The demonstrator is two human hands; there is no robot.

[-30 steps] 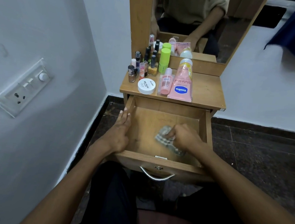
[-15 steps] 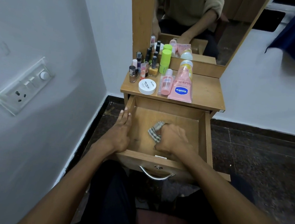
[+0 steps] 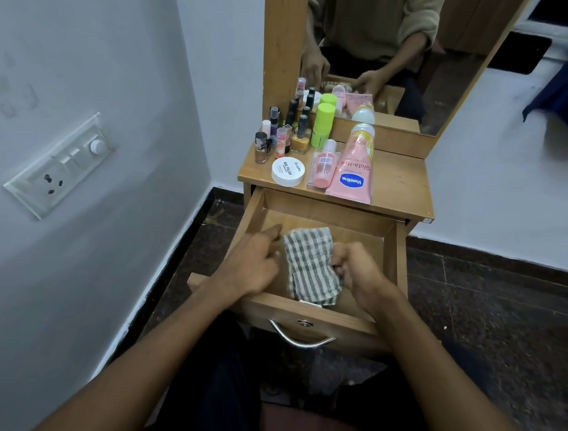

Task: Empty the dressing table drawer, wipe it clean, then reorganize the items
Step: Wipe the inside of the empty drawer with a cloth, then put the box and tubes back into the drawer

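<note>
Right hand [image 3: 356, 273] pinched the right edge of the checked cloth [image 3: 309, 262], fingers curled round it. Left hand [image 3: 254, 261] sat at the cloth's left edge, fingers loosely curled (contact unclear). Cloth lay spread inside the open drawer [image 3: 392, 252], centre frame. Vaseline tube [image 3: 353, 168], white jar [image 3: 288, 171] and nail polish bottles [image 3: 282, 136] stood on the tabletop [image 3: 399, 180] above.

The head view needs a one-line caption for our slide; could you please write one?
Both hands, left and right, hold a green-and-white checked cloth inside the emptied wooden drawer, cosmetics waiting on top.
</note>
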